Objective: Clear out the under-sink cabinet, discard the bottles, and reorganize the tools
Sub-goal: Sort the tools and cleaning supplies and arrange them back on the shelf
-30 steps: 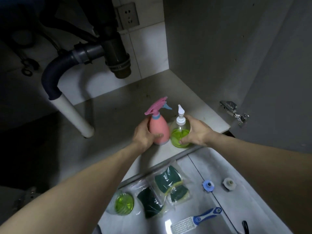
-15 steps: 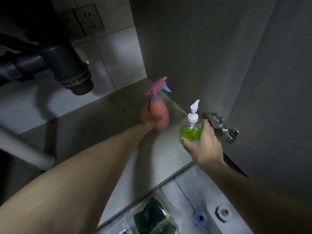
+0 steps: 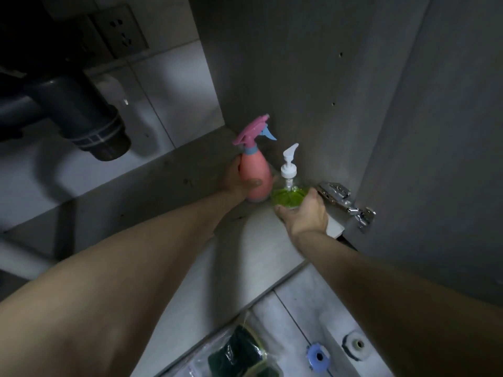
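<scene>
Since half a second ago the green pump bottle (image 3: 288, 195) has been carried back toward the right corner of the cabinet and now stands just beside the pink spray bottle (image 3: 255, 175), where before the two were clearly apart. The right hand (image 3: 305, 212) grips the pump bottle low on its round body, thumb curled round the near side, the white pump head upright above it. The left hand (image 3: 237, 178) holds the spray bottle round its lower half, thumb across the front, the pink trigger head and blue nozzle pointing right. Both bottles stand on the cabinet floor (image 3: 190, 265) close to the right side wall (image 3: 299, 91). Just right of the right hand a metal door hinge (image 3: 344, 201) sticks out. Up left hangs the dark drain pipe (image 3: 89, 115), with a wall socket (image 3: 119, 31) behind it. On the tiled floor in front lie bagged green scouring pads (image 3: 239, 355), a blue round fitting (image 3: 317, 357) and a grey round fitting (image 3: 355, 344).
</scene>
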